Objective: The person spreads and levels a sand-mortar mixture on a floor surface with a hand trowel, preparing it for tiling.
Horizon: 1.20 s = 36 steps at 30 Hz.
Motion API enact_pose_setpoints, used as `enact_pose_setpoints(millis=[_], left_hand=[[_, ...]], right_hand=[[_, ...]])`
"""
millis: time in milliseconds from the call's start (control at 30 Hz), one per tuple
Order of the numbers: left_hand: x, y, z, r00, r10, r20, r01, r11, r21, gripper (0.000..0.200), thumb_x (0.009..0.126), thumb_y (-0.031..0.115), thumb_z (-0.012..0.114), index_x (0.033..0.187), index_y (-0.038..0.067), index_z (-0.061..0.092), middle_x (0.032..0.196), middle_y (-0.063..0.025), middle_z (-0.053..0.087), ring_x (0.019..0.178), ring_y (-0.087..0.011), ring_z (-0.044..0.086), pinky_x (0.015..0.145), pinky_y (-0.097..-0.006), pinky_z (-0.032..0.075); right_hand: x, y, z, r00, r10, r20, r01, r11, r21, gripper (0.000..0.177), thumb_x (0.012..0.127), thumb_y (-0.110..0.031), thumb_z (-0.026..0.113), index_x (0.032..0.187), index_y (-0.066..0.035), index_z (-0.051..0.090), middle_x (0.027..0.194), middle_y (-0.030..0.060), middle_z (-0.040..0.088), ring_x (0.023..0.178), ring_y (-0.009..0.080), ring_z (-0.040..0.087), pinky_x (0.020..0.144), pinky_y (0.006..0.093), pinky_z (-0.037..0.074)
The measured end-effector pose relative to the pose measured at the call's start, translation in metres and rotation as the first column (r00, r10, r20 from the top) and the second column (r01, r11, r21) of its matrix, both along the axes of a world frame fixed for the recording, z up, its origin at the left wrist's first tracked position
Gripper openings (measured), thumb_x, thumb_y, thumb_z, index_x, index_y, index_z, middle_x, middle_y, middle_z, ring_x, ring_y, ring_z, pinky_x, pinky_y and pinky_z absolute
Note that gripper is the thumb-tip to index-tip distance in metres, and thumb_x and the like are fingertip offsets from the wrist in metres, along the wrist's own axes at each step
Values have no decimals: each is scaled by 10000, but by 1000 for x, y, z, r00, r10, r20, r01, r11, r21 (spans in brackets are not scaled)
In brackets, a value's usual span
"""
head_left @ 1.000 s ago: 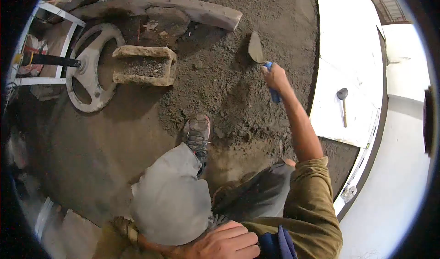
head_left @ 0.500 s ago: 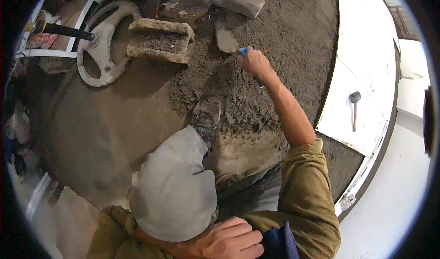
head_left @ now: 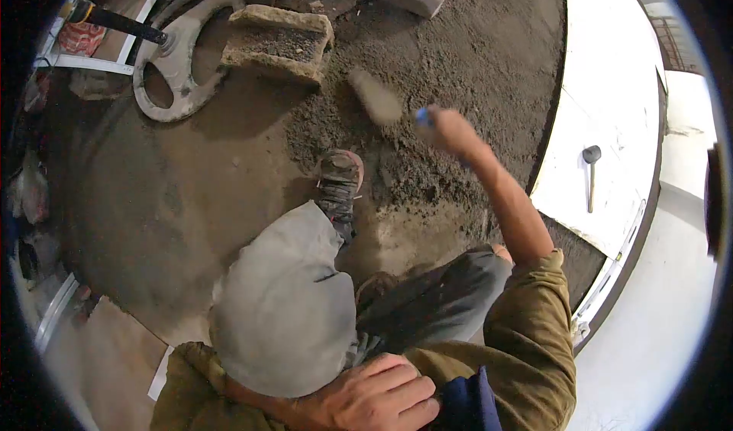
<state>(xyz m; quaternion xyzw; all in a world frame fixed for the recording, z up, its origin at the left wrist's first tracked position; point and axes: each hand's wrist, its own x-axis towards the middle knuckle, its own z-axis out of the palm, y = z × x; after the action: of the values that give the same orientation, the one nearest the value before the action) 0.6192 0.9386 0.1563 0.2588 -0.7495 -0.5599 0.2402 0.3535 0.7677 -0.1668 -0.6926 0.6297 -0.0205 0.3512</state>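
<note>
My right hand (head_left: 452,132) is closed around the blue handle of a trowel (head_left: 376,99), both blurred by motion. The trowel's blade points up and left over loose, dark grey mortar (head_left: 427,64). Down by my waist, my left hand (head_left: 385,397) rests with its fingers loosely bent and nothing visible in them. Its forearm passes below my raised knee, next to dark blue cloth (head_left: 466,404).
A grit-coated block-shaped trough (head_left: 279,22) stands beside a round pedestal base (head_left: 175,61) with a black pole. Large white tiles (head_left: 592,118) lie at right, with a black-headed mallet (head_left: 591,175) on them. My shoe (head_left: 340,179) is at the mortar's edge.
My right hand has moved right and slightly down with the trowel, its blade shifting the same way. My left hand stays at my waist. The view has shifted a little.
</note>
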Motion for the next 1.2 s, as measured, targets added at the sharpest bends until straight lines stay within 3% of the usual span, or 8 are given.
enact_pose_setpoints(millis=[167, 233, 333, 567, 833, 900, 1000, 1200], left_hand=[[0, 1, -1, 998, -30, 54, 32, 999, -40, 144, 650, 141, 625, 742, 51, 560, 787, -95, 540, 732, -247, 560, 710, -379, 469], [-1, -3, -4, 996, -76, 54, 82, 988, -129, 127, 682, 127, 626, 773, 55, 576, 803, -92, 552, 740, -244, 563, 711, -375, 471], [-3, -14, -2, 986, -133, 98, 145, 980, -136, 127, 700, 115, 630, 807, 58, 592, 808, -85, 556, 749, -243, 570, 723, -373, 477], [-10, -14, -3, 965, -216, 148, 227, 972, -65, 147, 696, 107, 636, 831, 60, 601, 847, -84, 573, 782, -249, 584, 765, -380, 487], [-5, -9, -18, 990, -123, 65, 129, 987, -99, 174, 751, 131, 665, 902, 48, 647, 856, -86, 583, 794, -259, 590, 772, -394, 490], [-11, -26, -9, 979, -184, 86, 189, 980, -61, 189, 755, 132, 672, 925, 51, 659, 869, -86, 591, 797, -257, 593, 771, -398, 490], [-17, -37, -10, 949, -307, 72, 310, 950, -35, 222, 767, 144, 686, 971, 60, 679, 888, -82, 605, 799, -253, 597, 769, -401, 491], [-45, -51, -16, 900, -428, -77, 420, 902, -104, 243, 816, 176, 692, 1040, 82, 684, 888, -55, 622, 793, -246, 602, 752, -389, 487]], right_hand=[[-65, -18, -39, 936, -347, -53, 337, 932, -136, 360, 900, -357, 626, 1010, -15, 595, 878, 221, 685, 806, 394, 669, 706, 485, 538], [-68, 11, -93, 988, -97, -120, 60, 958, -281, 328, 900, -341, 617, 1033, -42, 600, 868, 218, 682, 818, 407, 664, 711, 498, 531], [-19, 42, 8, 989, 133, -71, -128, 989, 68, 359, 868, -379, 633, 1048, -70, 598, 878, 218, 682, 862, 426, 657, 720, 516, 533], [-31, -5, -29, 996, -94, -9, 92, 983, -162, 330, 859, -371, 650, 1029, -92, 603, 891, 189, 687, 839, 407, 662, 711, 521, 528], [-63, 88, 18, 918, 377, -126, -370, 926, 76, 294, 817, -277, 681, 967, -57, 558, 780, 199, 643, 741, 397, 643, 654, 497, 503], [-78, 113, 18, 954, 172, -247, -145, 981, 126, 363, 816, -308, 695, 1005, -41, 538, 778, 218, 637, 755, 414, 641, 657, 494, 505], [-21, 137, 16, 977, -203, 57, 193, 970, 148, 421, 862, -361, 654, 1025, 3, 519, 849, 248, 654, 811, 448, 643, 711, 521, 502], [86, 174, -36, 690, -724, -4, 709, 675, 202, 378, 856, -311, 621, 1005, 21, 517, 861, 272, 664, 780, 456, 655, 689, 521, 529]])
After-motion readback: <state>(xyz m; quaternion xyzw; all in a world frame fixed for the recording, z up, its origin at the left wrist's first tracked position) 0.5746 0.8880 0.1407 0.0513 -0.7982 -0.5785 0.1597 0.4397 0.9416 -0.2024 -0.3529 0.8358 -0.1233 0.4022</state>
